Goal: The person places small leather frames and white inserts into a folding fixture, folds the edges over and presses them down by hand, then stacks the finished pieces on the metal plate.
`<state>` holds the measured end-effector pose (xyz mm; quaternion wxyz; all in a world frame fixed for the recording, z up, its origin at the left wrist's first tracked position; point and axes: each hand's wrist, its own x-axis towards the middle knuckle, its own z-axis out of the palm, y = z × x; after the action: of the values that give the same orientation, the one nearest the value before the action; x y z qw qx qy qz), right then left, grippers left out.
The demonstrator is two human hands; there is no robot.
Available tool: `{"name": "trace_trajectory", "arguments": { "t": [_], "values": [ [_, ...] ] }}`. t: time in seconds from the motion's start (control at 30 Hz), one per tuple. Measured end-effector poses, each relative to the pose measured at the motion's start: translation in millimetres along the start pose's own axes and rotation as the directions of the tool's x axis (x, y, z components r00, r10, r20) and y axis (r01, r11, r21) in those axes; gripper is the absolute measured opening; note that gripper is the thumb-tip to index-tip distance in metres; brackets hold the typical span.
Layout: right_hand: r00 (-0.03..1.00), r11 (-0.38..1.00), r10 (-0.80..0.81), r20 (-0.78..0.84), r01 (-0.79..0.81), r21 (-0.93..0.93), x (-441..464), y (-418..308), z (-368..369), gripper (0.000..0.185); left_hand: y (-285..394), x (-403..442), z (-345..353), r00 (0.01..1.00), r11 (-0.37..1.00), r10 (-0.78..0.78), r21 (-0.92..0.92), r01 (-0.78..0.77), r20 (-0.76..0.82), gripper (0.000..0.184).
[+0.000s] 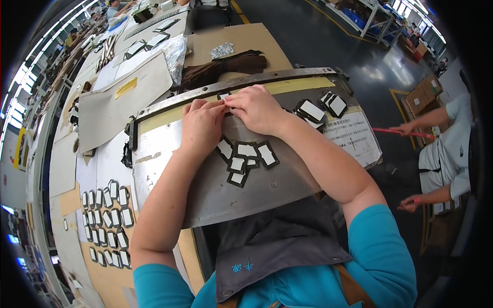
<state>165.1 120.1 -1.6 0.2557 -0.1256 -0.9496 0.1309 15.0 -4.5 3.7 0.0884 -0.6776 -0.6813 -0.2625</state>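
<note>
Both my hands meet at the metal bar [169, 100] along the far edge of the metal plate [205, 205]. Beneath the fingertips a small dark-edged white piece [223, 96] partly shows. My left hand [202, 126] has its fingers pressed together on this piece. From the right, my right hand [255, 109] pinches at the same piece, its fingers bent. Nearer to me on the plate lies a loose pile of dark-framed white pieces [246, 150]. More such pieces [311, 110] lie right of my right hand.
Rows of framed pieces [107, 219] cover the board at the left. Brown strips [226, 66] lie beyond the bar. A printed sheet [352, 137] is at the plate's right. Another person [444, 154] stands at the right, one hand holding a red strip [387, 130].
</note>
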Motion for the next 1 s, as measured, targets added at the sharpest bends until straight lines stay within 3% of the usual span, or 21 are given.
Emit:
{"name": "trace_trajectory", "arguments": {
  "t": [0.17,0.23,0.37,0.67,1.0],
  "values": [
    [0.999,0.997,0.034,0.043,-0.031,-0.064,1.8,-4.0,-0.4,0.026,3.5,-3.6,0.3,0.999,0.994,-0.032,0.105,0.033,-0.011,0.023],
    [1.0,0.986,-0.031,-0.003,0.03,-0.161,3.4,-0.6,2.7,0.027,0.6,-3.5,3.2,0.999,0.996,-0.03,0.082,0.032,-0.017,0.023],
    [0.999,0.994,0.02,0.041,-0.015,-0.104,3.9,-4.4,-0.6,0.029,-3.4,-0.9,2.7,0.999,0.999,-0.027,0.024,0.027,-0.018,0.022],
    [0.991,0.984,0.057,0.12,-0.036,-0.172,2.1,-13.1,-5.8,0.032,1.4,1.6,-1.7,0.995,0.994,-0.09,0.068,0.087,0.033,0.026],
    [0.999,0.98,-0.017,0.041,0.025,-0.199,1.1,-15.2,-7.8,0.029,5.1,0.9,-2.3,0.994,0.988,-0.105,0.119,0.102,0.016,0.024]
  ]
}}
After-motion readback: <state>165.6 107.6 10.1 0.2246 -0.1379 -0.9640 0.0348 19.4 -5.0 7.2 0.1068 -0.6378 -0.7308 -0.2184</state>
